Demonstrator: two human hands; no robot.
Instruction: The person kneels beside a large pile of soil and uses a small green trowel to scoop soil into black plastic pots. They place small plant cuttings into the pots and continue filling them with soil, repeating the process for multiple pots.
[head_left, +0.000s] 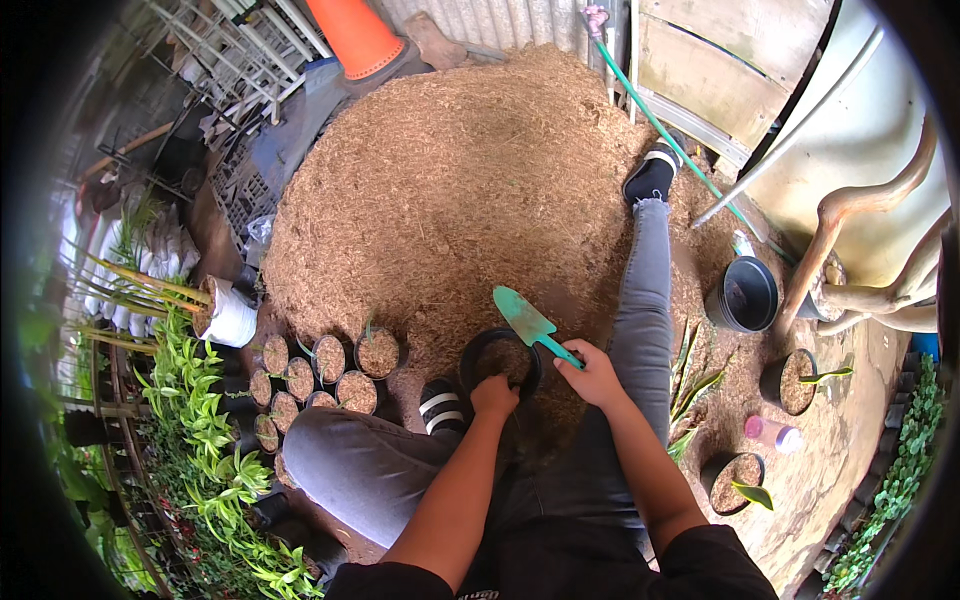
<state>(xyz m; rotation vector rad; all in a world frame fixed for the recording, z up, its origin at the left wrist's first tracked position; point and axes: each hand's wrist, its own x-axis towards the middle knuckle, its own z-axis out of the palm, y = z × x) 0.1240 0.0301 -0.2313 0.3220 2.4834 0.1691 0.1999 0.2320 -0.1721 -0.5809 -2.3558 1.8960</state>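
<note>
My right hand is closed around the handle of a green garden trowel, its blade pointing up and left with some soil on it. Just left of it, my left hand reaches into a black plastic pot that holds brown growing mix; the fingertips are hidden, so their grip cannot be made out. The pot stands between my legs, at the near edge of a large mound of brown chopped plant material.
Small filled pots crowd the left, beside leafy plants. At right are stacked black pots, potted snake-plant cuttings, a pink bottle and driftwood. A traffic cone and a green hose lie beyond.
</note>
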